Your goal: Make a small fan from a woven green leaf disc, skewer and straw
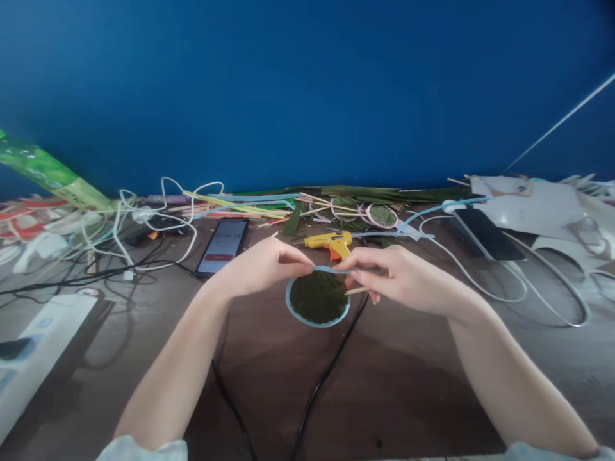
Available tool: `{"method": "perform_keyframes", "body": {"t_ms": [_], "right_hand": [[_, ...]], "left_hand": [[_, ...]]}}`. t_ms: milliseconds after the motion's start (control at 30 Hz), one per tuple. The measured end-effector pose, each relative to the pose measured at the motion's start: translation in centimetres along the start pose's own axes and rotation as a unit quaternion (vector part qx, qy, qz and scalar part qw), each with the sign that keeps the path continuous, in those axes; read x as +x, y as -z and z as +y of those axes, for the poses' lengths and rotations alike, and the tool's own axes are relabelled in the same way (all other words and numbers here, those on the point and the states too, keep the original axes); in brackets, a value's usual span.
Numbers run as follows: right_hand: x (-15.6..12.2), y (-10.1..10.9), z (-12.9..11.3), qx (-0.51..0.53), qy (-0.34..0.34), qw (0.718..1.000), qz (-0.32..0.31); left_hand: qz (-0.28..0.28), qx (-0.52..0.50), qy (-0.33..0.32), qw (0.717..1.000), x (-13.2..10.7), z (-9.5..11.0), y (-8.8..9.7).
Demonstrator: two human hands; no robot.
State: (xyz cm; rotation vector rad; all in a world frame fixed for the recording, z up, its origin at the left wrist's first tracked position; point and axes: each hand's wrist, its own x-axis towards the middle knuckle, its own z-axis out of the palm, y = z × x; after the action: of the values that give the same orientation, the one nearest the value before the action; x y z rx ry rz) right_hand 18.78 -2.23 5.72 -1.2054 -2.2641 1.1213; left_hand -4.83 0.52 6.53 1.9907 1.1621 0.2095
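Between my two hands is a round dark green disc [319,298] with a light-blue strip [294,314] around its edge. My left hand [262,266] pinches the strip at the disc's far edge, thumb and finger together. Opposite it, my right hand [387,276] is closed at the upper right of the rim, with its fingertips on the blue strip. A thin pale stick [358,291] also pokes out from under the right fingers toward the disc. Just behind the disc lies a yellow glue gun [329,242] with an orange trigger, partly covered by my right fingers.
A phone [222,246] lies left of the glue gun; another phone [487,234] rests at right amid white cables. Two small rimmed green discs [382,215] and colored strips line the blue wall. A power strip [41,358], a green bottle [48,173] and tangled cords occupy the left.
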Motion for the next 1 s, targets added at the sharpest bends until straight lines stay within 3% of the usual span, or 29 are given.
{"method": "perform_keyframes", "body": {"t_ms": [300, 700, 1000], "right_hand": [[0.1, 0.1, -0.4, -0.032, 0.022, 0.998, -0.055], [0.3, 0.0, -0.4, -0.039, 0.033, 0.996, -0.078], [0.3, 0.2, -0.1, -0.022, 0.007, 0.995, -0.095]], "left_hand": [[-0.05, 0.016, 0.009, 0.999, 0.3, -0.2, -1.0], [-0.105, 0.042, -0.003, 0.994, 0.4, 0.2, -1.5], [-0.103, 0.058, -0.031, 0.992, 0.4, -0.1, -1.8]]}}
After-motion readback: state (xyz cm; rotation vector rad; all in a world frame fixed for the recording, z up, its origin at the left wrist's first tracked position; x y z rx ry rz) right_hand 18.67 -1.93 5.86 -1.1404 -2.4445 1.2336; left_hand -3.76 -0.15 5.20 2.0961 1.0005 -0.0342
